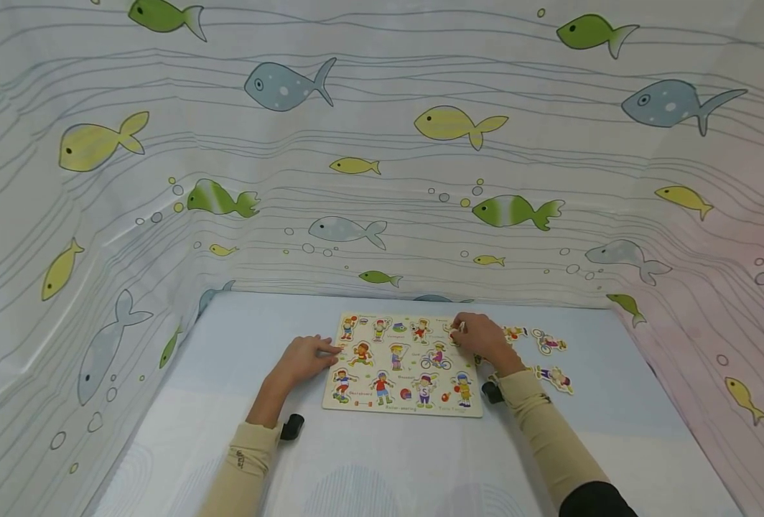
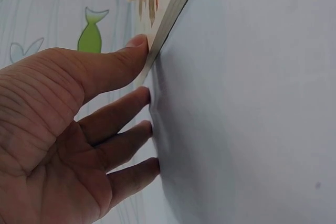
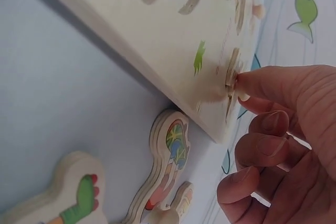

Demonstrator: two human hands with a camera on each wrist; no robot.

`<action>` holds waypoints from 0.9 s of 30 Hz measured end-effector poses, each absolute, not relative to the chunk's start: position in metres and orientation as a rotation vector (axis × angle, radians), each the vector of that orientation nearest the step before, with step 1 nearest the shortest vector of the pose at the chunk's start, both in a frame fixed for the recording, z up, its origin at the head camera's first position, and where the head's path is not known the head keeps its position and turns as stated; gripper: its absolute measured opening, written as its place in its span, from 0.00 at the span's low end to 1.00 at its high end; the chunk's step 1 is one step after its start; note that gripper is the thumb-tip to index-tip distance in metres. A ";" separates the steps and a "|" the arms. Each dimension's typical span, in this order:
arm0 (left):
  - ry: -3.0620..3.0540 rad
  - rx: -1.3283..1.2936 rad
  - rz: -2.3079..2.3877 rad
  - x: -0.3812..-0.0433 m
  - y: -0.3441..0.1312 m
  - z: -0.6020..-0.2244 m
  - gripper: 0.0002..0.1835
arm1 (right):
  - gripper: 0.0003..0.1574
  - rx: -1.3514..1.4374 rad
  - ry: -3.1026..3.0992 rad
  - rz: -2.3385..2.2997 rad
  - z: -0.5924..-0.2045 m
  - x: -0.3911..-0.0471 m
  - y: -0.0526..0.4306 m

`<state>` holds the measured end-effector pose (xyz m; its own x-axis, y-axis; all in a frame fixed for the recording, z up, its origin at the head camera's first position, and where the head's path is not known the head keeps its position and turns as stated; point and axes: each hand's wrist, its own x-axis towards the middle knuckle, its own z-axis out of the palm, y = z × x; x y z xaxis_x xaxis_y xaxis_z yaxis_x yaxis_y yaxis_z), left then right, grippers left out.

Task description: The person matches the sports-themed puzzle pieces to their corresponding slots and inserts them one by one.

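A wooden puzzle board [image 1: 380, 364] printed with small sporting figures lies flat on the table. My left hand [image 1: 301, 359] is at its left edge; in the left wrist view the thumb [image 2: 118, 66] touches the board's edge, while the other fingers extend loosely, tips on the tabletop. At the board's far right corner, my right hand [image 1: 485, 341] pinches a small puzzle piece [image 3: 231, 69] between thumb and index finger, low over the board surface. The fingers hide most of this piece's picture. The right hand's remaining fingers are curled beneath.
Loose figure pieces lie right of the board: a cyclist-like piece [image 1: 548, 342], another figure [image 1: 554, 379] nearer me, and one [image 1: 515, 333] by the right hand. A fish-patterned sheet [image 1: 395, 197] rises behind the white table [image 1: 278, 316]. Black wrist devices [image 1: 292, 427] sit on both wrists.
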<state>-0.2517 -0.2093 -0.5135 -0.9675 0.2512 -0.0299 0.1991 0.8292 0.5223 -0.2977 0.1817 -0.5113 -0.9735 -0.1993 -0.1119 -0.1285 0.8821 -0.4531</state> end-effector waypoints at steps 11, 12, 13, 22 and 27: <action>2.920 0.355 0.807 -0.251 -0.209 -0.515 0.13 | 0.14 -0.256 2.898 -0.694 -0.511 -0.294 0.181; 2.919 0.352 0.809 -0.251 -0.209 -0.515 0.13 | 0.14 -0.258 2.900 -0.699 -0.511 -0.293 0.181; 2.919 0.353 0.809 -0.251 -0.209 -0.514 0.13 | 0.14 -0.260 2.904 -0.701 -0.510 -0.293 0.182; 2.915 0.362 0.806 -0.251 -0.208 -0.513 0.13 | 0.16 -0.244 2.913 -0.726 -0.506 -0.288 0.182; 2.922 0.371 0.805 -0.250 -0.208 -0.512 0.13 | 0.16 -0.241 2.921 -0.738 -0.508 -0.289 0.184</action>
